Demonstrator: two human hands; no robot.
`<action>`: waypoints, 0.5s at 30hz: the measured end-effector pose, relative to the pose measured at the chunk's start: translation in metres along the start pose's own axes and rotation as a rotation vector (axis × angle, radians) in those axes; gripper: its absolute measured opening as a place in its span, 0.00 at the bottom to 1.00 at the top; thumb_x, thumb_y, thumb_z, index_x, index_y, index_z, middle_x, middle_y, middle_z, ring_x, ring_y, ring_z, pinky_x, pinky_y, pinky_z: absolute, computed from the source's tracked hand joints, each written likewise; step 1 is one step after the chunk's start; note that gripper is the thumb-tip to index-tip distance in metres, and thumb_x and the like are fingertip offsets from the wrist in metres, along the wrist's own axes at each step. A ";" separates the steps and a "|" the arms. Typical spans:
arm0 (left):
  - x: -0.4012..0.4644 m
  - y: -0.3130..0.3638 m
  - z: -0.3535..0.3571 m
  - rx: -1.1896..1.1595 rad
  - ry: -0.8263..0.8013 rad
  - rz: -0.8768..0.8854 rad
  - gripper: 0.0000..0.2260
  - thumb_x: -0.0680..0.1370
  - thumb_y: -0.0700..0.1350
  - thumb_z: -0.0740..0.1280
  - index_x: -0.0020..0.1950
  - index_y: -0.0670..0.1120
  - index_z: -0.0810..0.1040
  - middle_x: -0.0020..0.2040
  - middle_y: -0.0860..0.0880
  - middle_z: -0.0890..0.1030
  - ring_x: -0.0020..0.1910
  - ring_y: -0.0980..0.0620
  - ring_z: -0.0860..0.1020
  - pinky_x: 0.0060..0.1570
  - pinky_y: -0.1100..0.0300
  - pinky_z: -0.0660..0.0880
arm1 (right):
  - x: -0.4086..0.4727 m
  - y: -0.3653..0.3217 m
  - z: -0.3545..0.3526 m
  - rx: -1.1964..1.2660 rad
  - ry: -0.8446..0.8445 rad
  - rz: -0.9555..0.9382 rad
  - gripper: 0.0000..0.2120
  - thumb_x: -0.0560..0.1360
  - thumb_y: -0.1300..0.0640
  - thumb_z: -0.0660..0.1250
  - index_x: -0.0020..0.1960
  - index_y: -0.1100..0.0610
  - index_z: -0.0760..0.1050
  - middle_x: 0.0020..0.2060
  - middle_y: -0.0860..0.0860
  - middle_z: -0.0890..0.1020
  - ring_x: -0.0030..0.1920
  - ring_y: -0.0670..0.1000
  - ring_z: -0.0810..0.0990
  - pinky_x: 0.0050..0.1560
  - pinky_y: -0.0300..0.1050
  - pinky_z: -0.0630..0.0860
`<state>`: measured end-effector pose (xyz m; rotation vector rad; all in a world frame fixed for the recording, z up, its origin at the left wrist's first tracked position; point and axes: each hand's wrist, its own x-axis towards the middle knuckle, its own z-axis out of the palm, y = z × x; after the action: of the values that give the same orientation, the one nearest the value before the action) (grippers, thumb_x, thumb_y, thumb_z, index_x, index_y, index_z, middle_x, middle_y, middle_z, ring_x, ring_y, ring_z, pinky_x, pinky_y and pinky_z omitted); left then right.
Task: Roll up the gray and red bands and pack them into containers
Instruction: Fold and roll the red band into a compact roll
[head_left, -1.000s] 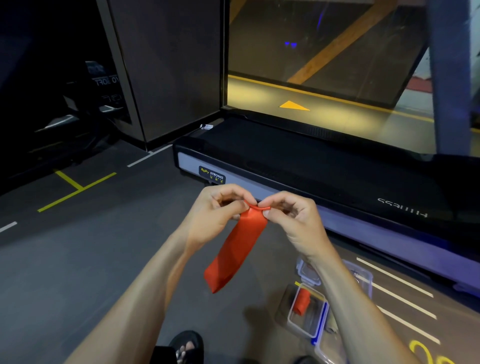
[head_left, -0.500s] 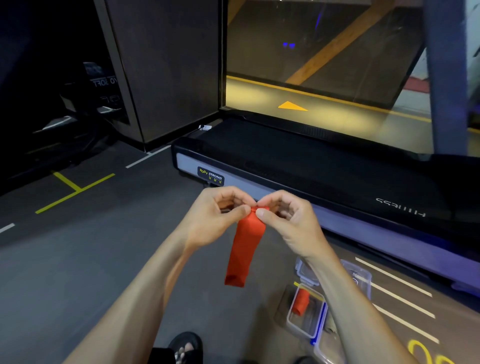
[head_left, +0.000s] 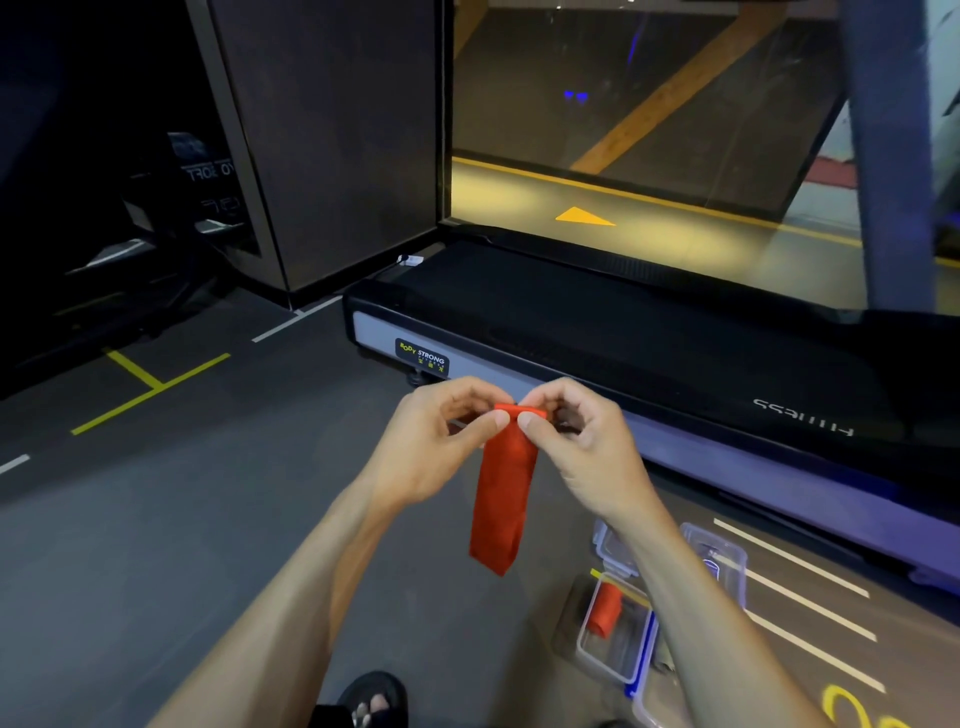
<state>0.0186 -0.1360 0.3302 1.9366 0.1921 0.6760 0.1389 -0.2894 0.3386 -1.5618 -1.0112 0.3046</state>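
A red band (head_left: 504, 493) hangs straight down in front of me, its top end folded over. My left hand (head_left: 436, 447) pinches that top end from the left and my right hand (head_left: 576, 441) pinches it from the right, thumbs toward me. On the floor at lower right stands an open clear container (head_left: 618, 670) with a rolled red band (head_left: 605, 608) inside. More clear containers (head_left: 727, 561) lie just behind it, partly hidden by my right forearm. No gray band is visible.
A black treadmill (head_left: 623, 332) runs across the floor just beyond my hands. A dark wall panel (head_left: 332, 145) stands at the back left. My sandalled foot (head_left: 371, 699) shows at the bottom edge. Yellow and white lines mark the gray floor.
The band's hanging tail has swung from slanting down-left to hanging straight down. Both hands have stayed pinched on its top end and turned it slightly.
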 end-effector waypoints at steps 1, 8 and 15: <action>-0.001 0.001 0.001 -0.016 -0.004 0.005 0.04 0.80 0.40 0.72 0.55 0.45 0.83 0.43 0.47 0.86 0.43 0.48 0.85 0.49 0.52 0.81 | 0.000 0.000 0.000 -0.002 -0.003 -0.006 0.03 0.78 0.64 0.72 0.49 0.57 0.81 0.42 0.52 0.84 0.44 0.53 0.82 0.47 0.45 0.78; 0.001 0.006 0.002 -0.187 0.023 -0.032 0.05 0.80 0.36 0.71 0.53 0.43 0.85 0.36 0.44 0.82 0.37 0.52 0.78 0.44 0.59 0.76 | 0.000 -0.002 -0.001 0.024 -0.014 -0.043 0.03 0.78 0.63 0.72 0.49 0.56 0.80 0.41 0.57 0.83 0.44 0.59 0.80 0.48 0.53 0.77; 0.001 0.009 0.006 -0.273 0.017 -0.066 0.07 0.78 0.34 0.70 0.50 0.44 0.85 0.35 0.46 0.77 0.36 0.52 0.73 0.41 0.59 0.71 | 0.000 -0.002 -0.001 0.078 0.008 -0.055 0.05 0.76 0.66 0.74 0.46 0.58 0.81 0.41 0.54 0.84 0.45 0.58 0.82 0.49 0.46 0.78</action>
<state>0.0207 -0.1445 0.3365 1.6574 0.1642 0.6403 0.1383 -0.2900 0.3410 -1.4617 -1.0226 0.2958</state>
